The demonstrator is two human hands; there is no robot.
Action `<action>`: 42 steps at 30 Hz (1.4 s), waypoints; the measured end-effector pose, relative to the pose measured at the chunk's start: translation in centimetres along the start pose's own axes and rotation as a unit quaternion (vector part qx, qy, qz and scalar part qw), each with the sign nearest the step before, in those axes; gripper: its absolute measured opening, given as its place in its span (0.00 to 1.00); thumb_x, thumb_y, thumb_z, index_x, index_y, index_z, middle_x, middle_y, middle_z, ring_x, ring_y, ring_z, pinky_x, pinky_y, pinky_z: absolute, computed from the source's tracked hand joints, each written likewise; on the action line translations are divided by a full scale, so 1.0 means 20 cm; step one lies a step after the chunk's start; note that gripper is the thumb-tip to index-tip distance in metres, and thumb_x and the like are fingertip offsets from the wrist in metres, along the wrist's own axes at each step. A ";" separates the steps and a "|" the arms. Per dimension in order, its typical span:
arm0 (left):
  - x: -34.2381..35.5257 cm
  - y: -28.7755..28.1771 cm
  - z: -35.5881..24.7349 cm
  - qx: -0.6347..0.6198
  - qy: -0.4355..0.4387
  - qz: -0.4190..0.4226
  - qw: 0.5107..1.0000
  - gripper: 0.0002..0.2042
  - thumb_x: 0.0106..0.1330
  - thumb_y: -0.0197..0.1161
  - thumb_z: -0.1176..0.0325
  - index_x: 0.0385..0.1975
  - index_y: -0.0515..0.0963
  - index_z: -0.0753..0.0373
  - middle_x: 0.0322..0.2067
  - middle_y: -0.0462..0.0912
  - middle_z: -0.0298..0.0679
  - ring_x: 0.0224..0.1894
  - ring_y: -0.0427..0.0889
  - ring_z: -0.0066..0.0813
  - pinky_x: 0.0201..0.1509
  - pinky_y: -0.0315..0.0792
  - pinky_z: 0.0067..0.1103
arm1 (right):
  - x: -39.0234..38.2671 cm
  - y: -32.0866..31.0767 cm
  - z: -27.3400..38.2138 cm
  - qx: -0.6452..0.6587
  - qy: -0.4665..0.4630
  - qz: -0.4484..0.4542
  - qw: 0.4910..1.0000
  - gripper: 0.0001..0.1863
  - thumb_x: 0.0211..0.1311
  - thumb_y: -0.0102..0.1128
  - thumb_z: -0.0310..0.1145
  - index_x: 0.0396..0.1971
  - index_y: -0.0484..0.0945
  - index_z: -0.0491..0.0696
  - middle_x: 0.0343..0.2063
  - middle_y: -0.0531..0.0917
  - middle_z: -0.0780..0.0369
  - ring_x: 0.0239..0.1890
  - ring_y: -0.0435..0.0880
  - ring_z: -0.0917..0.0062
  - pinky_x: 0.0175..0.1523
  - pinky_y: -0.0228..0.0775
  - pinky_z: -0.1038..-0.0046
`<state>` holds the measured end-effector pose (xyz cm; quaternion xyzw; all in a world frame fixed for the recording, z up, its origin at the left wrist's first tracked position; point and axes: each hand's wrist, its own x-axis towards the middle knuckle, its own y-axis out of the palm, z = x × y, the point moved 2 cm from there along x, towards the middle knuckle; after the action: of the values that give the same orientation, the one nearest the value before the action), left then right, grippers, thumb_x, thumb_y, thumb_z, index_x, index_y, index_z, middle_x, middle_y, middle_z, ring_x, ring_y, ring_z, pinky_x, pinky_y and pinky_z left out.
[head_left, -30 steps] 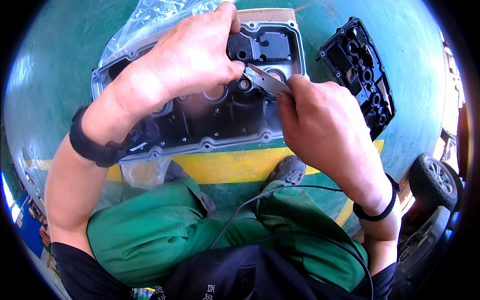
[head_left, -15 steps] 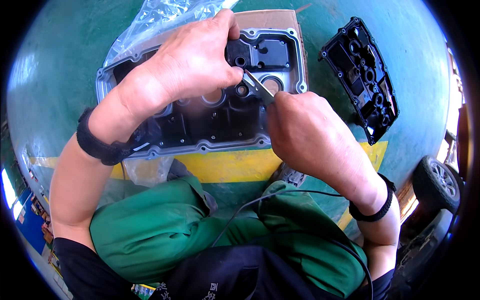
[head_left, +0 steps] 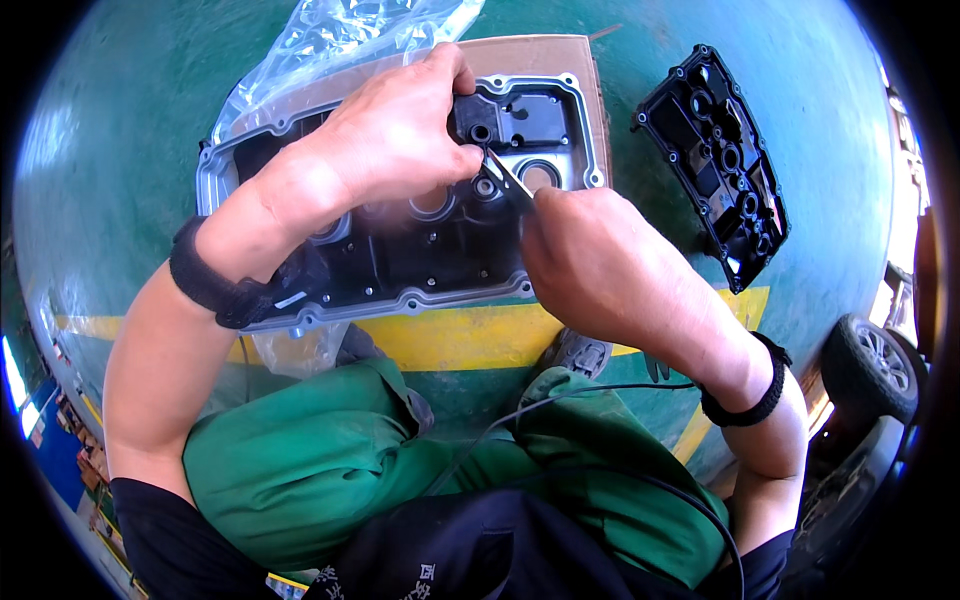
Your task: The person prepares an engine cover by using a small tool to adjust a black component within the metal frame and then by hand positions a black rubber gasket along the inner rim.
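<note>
A large silver-rimmed engine valve cover [head_left: 410, 300] lies with its hollow black inside facing up. Inside it, a raised black plate [head_left: 535, 120] with a round hole sits at the upper right. My left hand [head_left: 390, 140] reaches over the cover, its thumb and fingers closed about the left edge of that plate. In my right hand [head_left: 590, 245], closed in a fist, is a thin, pointed metal blade [head_left: 512, 178]. Its tip is by my left thumb, at the plate's lower edge. My fist hides the handle, and the exact kind of tool does not show.
Beneath the cover lies a cardboard sheet [head_left: 560, 50], with clear plastic wrap [head_left: 350, 40] behind it. A smaller black cover [head_left: 715, 160] rests on the green floor at the right. A yellow stripe [head_left: 450, 340] crosses the floor before my shoes. A wheel [head_left: 870, 368] stands far right.
The covers and cardboard appear slightly lower in view. My right fist has shifted a little left, and the blade looks narrower. My left hand keeps its hold near the plate.
</note>
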<state>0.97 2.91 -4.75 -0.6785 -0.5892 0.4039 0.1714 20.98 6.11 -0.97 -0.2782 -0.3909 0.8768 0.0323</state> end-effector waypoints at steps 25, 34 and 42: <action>-0.07 0.06 -0.03 -0.100 -0.103 -0.052 0.988 0.26 0.52 0.73 0.74 0.51 0.71 0.66 0.32 0.67 0.32 0.35 0.68 0.22 0.45 0.70 0.22 | 0.01 -0.19 -0.03 0.305 0.221 0.130 0.917 0.21 0.72 0.46 0.35 0.26 0.79 0.34 0.18 0.84 0.53 0.21 0.89 0.68 0.30 0.83 0.66; -0.06 0.05 -0.04 -0.120 -0.128 -0.034 0.984 0.27 0.52 0.73 0.73 0.52 0.72 0.65 0.32 0.66 0.30 0.36 0.67 0.20 0.45 0.69 0.21 | 0.02 -0.17 -0.07 0.325 0.216 0.132 0.911 0.20 0.71 0.47 0.39 0.32 0.80 0.36 0.16 0.81 0.60 0.16 0.83 0.75 0.25 0.77 0.72; -0.06 0.05 -0.04 -0.116 -0.132 -0.032 0.984 0.26 0.52 0.73 0.73 0.51 0.71 0.65 0.32 0.65 0.29 0.36 0.66 0.19 0.44 0.68 0.19 | 0.03 -0.20 -0.06 0.319 0.219 0.138 0.912 0.21 0.72 0.47 0.38 0.30 0.80 0.35 0.18 0.83 0.56 0.18 0.86 0.72 0.27 0.80 0.69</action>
<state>2.18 1.78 -4.62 -0.6154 -0.6711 0.4126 0.0252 20.44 9.78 0.99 -0.4894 -0.0315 0.8676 0.0823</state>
